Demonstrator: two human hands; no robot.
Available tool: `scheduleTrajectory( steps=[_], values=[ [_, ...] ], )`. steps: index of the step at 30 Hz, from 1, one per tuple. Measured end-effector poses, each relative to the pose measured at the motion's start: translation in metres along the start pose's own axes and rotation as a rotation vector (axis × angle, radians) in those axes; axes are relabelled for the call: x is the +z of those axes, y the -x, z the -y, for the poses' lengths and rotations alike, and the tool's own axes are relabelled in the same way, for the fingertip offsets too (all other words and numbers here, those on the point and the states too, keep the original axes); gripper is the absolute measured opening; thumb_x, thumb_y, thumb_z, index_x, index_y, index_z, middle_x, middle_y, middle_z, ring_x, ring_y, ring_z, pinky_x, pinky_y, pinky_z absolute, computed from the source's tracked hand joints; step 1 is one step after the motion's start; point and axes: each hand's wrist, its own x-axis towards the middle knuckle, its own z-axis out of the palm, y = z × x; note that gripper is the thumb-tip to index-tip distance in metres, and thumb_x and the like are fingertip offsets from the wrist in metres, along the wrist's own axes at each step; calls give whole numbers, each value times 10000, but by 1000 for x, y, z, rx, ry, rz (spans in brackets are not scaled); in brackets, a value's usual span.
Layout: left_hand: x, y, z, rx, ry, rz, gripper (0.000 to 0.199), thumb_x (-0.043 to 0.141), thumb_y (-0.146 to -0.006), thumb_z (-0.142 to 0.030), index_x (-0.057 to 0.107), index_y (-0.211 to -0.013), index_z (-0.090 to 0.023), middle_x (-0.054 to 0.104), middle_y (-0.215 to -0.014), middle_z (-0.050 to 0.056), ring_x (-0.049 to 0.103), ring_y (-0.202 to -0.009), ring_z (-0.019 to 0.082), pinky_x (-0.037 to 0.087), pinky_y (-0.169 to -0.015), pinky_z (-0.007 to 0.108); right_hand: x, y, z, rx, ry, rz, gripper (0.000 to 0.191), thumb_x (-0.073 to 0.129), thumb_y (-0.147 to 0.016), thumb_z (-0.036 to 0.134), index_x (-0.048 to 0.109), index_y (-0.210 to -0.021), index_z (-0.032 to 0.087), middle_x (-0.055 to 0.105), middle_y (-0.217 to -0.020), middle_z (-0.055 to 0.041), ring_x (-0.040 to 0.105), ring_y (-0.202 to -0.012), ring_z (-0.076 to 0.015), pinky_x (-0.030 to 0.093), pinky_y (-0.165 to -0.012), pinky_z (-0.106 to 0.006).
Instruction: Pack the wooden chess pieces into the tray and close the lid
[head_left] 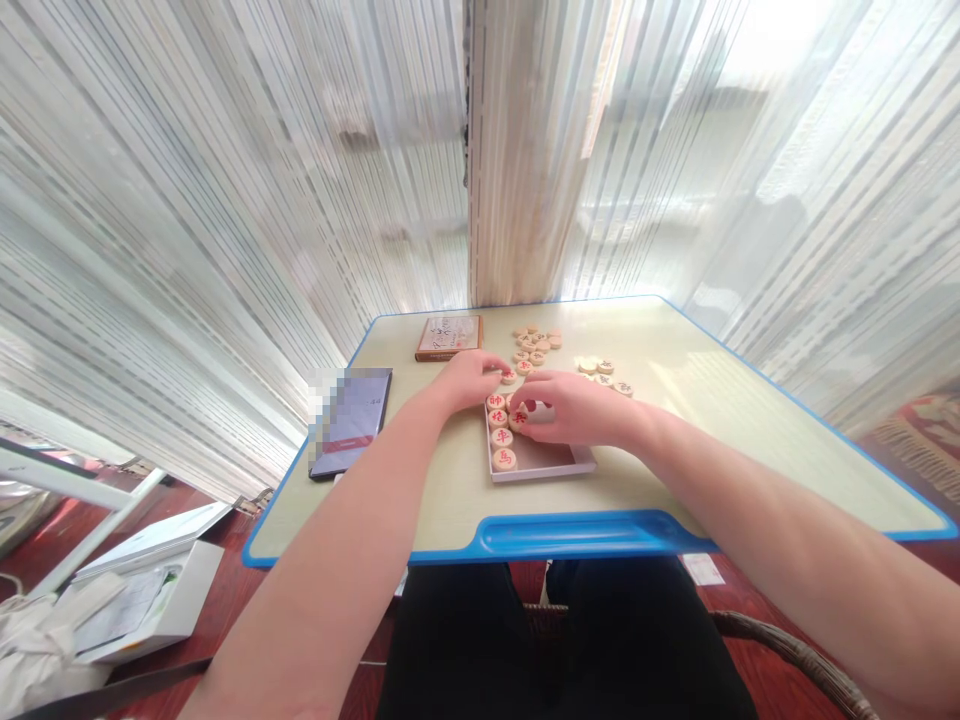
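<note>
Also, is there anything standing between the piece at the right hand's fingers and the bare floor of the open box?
Nothing visible. The red-marked piece at the right hand borders that bare floor; the box's other pieces mostly line its left side.

Striped sheer curtain [300, 150] behind table [735, 430]; dark folder [356, 415] near left edge; open white box [187, 597] on red floor [234, 590].

Reads, in red, 帥, 炮, 車 and 馬 down a column of xiangqi pieces [502, 438], and 兵 on a neighbouring disc [519, 418].
</note>
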Motion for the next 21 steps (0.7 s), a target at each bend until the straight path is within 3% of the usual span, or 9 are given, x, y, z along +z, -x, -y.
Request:
scheduleTrajectory(
  steps=[16,21],
  values=[
    [-2,2,-4,-7,-12,8,316,499,-727,-173,719,-953,-189,711,-1006,15,630,-906,173,481,-837,261,1,0,-4,-7,15,-1,134,602,-743,198,689,-845,208,630,-861,-29,541,-688,-124,403,-637,-240],
    [-1,1,-2,7,-3,-2,314,500,-725,-178,721,-948,-190,710,-1005,14,629,-919,175,477,-847,263,-4,0,-6,8,-2,-7,180,590,-774,289,688,-900,206,633,-854,-39,559,-726,-151,426,-646,-260]
  ],
)
